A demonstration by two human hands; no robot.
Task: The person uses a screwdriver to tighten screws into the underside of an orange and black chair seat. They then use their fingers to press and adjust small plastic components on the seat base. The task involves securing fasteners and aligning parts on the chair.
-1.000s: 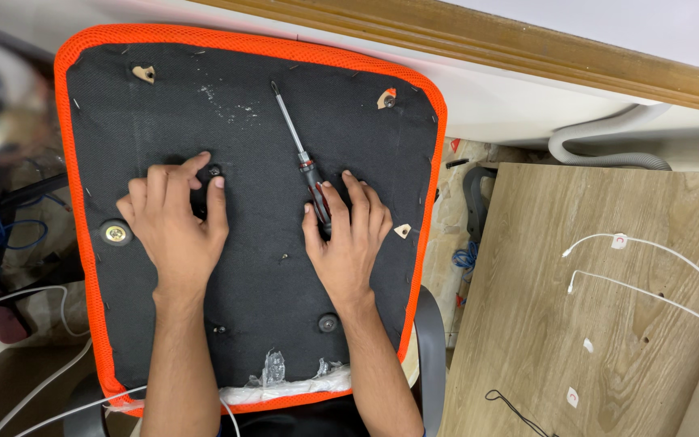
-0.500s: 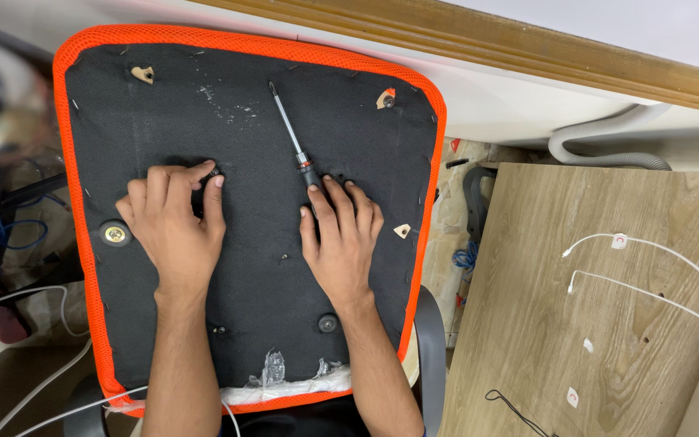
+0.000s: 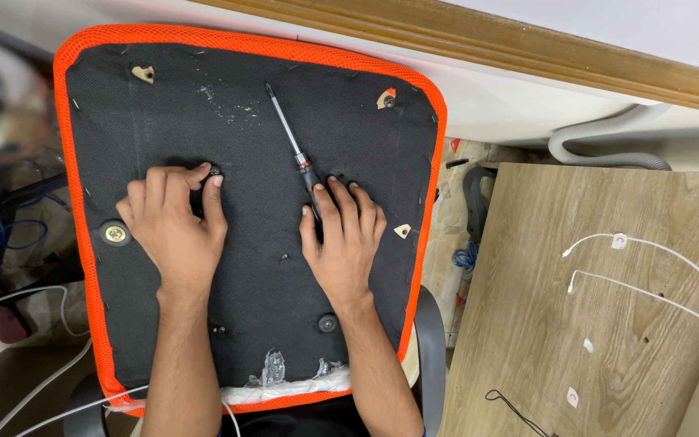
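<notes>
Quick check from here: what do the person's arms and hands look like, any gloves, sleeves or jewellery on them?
Both hands, left hand and right hand, are bare: no gloves, rings or watch visible. The forearms are bare too, with no sleeves in view down to the frame edge. Nails are short and unpainted.
</notes>
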